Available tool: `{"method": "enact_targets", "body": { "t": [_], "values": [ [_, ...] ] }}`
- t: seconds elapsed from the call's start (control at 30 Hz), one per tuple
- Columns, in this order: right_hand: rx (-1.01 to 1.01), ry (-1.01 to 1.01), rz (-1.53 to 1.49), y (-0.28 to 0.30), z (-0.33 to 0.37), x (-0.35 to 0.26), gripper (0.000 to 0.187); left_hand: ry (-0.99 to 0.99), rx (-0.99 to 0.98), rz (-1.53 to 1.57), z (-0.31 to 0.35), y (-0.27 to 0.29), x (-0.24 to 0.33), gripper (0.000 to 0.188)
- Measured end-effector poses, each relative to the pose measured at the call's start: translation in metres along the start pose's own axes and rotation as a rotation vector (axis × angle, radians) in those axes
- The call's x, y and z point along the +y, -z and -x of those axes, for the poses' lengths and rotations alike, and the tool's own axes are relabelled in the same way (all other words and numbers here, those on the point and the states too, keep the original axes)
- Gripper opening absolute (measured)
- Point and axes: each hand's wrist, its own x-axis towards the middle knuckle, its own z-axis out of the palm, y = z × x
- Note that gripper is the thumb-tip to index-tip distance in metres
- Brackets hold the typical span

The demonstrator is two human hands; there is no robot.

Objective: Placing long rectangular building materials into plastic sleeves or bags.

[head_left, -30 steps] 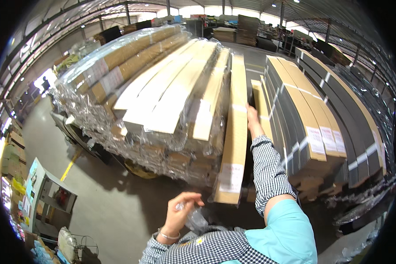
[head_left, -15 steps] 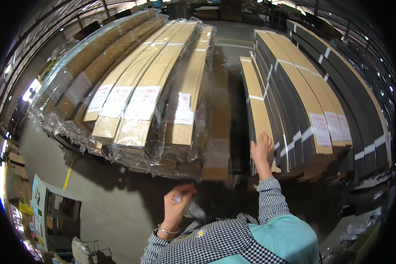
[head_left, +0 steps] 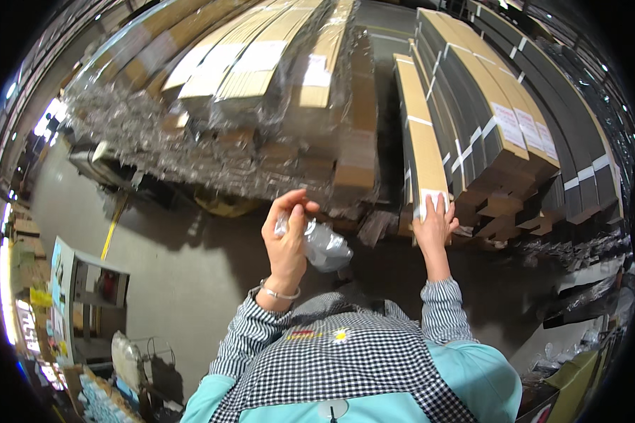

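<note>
My left hand [head_left: 286, 243], raised in front of the apron, has its fingers curled around a crumpled clear plastic bag [head_left: 329, 248] that hangs to the right. My right hand [head_left: 435, 227] lies with outstretched fingers on the near end of a long, narrow cardboard carton [head_left: 418, 111]. Its fingertips touch a white label [head_left: 426, 197] there, partly covering it. White straps cross this carton, which lies lengthwise beside a strapped stack of long black-sided cartons [head_left: 485, 100].
To the left, long cartons [head_left: 264, 79] wrapped in clear film form a tall stack. A narrow gap [head_left: 391, 134] separates the two stacks. A grey machine-like cabinet [head_left: 100, 282] stands at the left on the grey floor [head_left: 166, 285], near a yellow floor line [head_left: 113, 229].
The view has tipped downward, showing more of the stack fronts. My right hand now lies on a white label at the carton's near end. My left hand still holds the plastic, now more visible.
</note>
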Motion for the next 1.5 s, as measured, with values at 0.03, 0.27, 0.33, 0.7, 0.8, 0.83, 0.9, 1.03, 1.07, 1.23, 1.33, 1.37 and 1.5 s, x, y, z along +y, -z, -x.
{"method": "enact_targets", "body": {
  "t": [0.03, 0.27, 0.33, 0.7, 0.8, 0.83, 0.9, 1.03, 1.07, 1.23, 1.33, 1.37, 1.5],
  "values": [
    [0.012, 0.108, 0.048, 0.013, 0.020, 0.000, 0.040, -0.011, 0.001, 0.014, 0.005, 0.004, 0.002, 0.022],
    [-0.095, 0.593, -1.125, 0.125, 0.093, -0.123, 0.046, -0.054, -0.009, 0.005, 0.045, 0.008, 0.006, 0.026],
    [-0.101, 0.607, -1.113, 0.129, 0.099, -0.128, 0.038, -0.022, -0.069, 0.022, 0.058, 0.002, 0.008, 0.025],
    [0.020, 0.240, -1.460, 0.135, 0.097, -0.100, 0.007, 0.165, -0.028, 0.141, 0.083, 0.008, 0.005, 0.009],
    [-0.192, 0.197, -1.969, 0.136, 0.102, -0.092, 0.027, 0.335, -0.262, -0.018, 0.079, 0.000, -0.019, 0.019],
    [-0.356, 0.136, -2.130, 0.141, 0.106, -0.089, 0.030, 0.345, -0.278, -0.009, 0.082, -0.005, -0.033, 0.019],
    [-0.719, 0.025, -2.317, 0.127, 0.117, -0.070, 0.034, 0.268, -0.260, 0.048, 0.087, -0.022, -0.053, 0.025],
    [-0.576, 0.069, -2.063, 0.115, 0.124, -0.005, 0.035, 0.560, -0.587, 0.438, 0.091, -0.035, -0.047, 0.044],
    [-0.566, 0.027, -1.962, 0.116, 0.125, 0.016, 0.035, 0.603, -0.689, 0.408, 0.094, -0.033, -0.052, 0.048],
    [-0.586, -0.052, -1.484, 0.085, 0.141, 0.096, 0.026, 0.623, -0.910, -0.057, 0.097, -0.034, -0.116, 0.032],
    [-0.610, 0.117, -0.808, 0.038, 0.141, 0.139, 0.019, 0.276, -1.153, -0.631, 0.109, -0.023, -0.190, 0.022],
    [-0.627, 0.280, -0.566, 0.021, 0.142, 0.153, 0.018, -0.008, -1.288, -0.924, 0.115, -0.027, -0.208, 0.020],
    [-0.447, 0.460, -0.320, -0.029, 0.132, 0.180, 0.008, -0.131, -1.250, -1.089, 0.116, -0.052, -0.229, 0.019]
  ]
}}
